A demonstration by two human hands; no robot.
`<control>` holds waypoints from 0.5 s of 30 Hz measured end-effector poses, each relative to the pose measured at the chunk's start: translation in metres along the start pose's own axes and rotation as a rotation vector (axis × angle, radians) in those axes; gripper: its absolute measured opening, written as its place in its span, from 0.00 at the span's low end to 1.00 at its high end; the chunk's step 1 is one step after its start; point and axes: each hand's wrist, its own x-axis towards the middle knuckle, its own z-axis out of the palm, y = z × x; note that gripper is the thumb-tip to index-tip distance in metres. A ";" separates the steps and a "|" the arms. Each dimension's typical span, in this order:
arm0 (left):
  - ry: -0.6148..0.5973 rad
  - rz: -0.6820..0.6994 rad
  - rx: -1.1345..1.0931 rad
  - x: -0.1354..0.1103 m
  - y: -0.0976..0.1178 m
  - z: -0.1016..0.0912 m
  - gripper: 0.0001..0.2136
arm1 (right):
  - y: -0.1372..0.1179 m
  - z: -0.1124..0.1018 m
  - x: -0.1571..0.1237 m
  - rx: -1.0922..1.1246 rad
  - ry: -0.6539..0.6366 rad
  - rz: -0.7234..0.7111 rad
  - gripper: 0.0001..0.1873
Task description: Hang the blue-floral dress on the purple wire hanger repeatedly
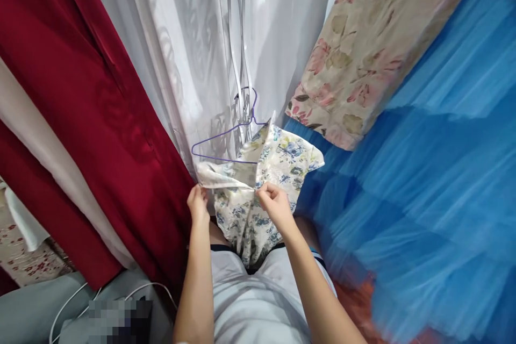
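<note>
A white sleeveless-looking top (284,164) with a blue and green flower print hangs in front of me, its front open at the neck. One shoulder of a thin purple hanger (226,133) sticks out bare on the left; the other goes in under the cloth on the right. My left hand (198,203) is closed on the left edge of the top. Near the middle, my right hand (274,201) pinches the front edge where the two sides meet. The fingertips partly hide the cloth they grip.
White curtains (185,21) with hanging ribbons (237,54) are behind the hanger. Dark red cloth (100,91) hangs left; a pink-flowered cloth (342,75) and layered blue tulle (435,183) hang right. A white cable (64,306) lies on a grey surface (36,301) at lower left.
</note>
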 end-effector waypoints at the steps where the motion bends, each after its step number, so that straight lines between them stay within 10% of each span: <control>1: -0.036 -0.048 0.015 -0.012 -0.011 -0.002 0.16 | 0.007 -0.008 0.001 -0.001 0.044 0.012 0.11; 10: -0.498 -0.041 -0.064 -0.078 0.022 0.041 0.14 | 0.075 -0.070 0.003 -0.067 0.335 0.133 0.17; 15: -0.749 0.041 -0.041 -0.127 0.033 0.074 0.10 | 0.067 -0.072 0.000 -0.106 0.364 0.102 0.10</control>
